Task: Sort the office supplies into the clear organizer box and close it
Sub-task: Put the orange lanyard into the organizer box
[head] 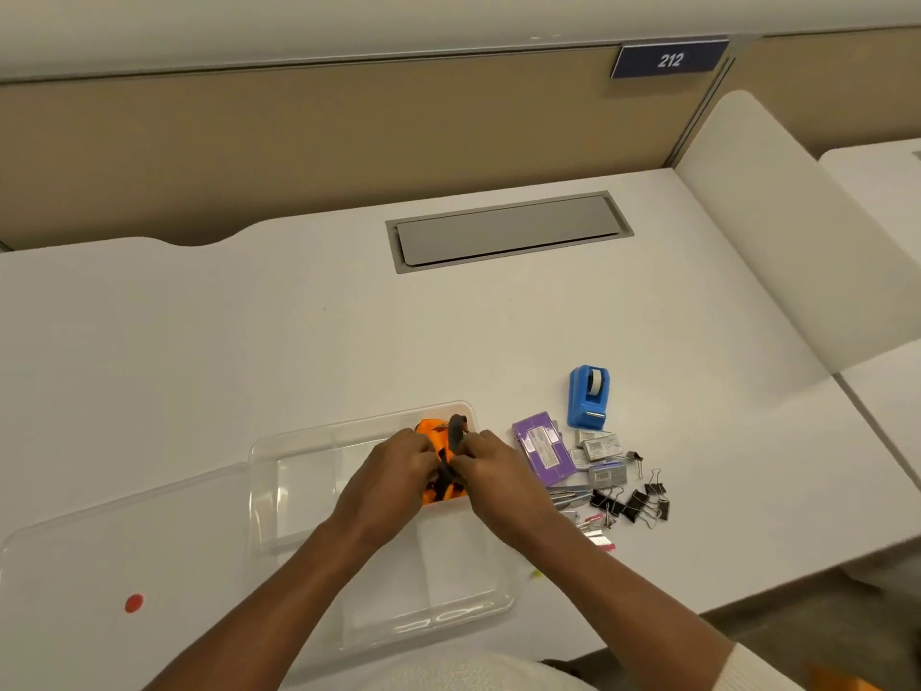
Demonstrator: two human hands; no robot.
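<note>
Both hands are working over the clear box, which is sitting open on the desk. The left hand and right hand are closing from either side on an orange and black item, the fingers of each curled in and pinching its dark middle part. The item is sitting in the box's far right compartment, partly hidden by the fingers; what it is I cannot tell. The other compartments, left of the left fingers and below both wrists, are showing only the bare desk through the plastic.

The lid is lying flat to the left of the left hand, touching the box's side, with a red dot on it.

Just beyond the right fingers, loose on the desk, are lying a purple pack, small staple boxes, black binder clips and, farther off, a blue tape dispenser.
</note>
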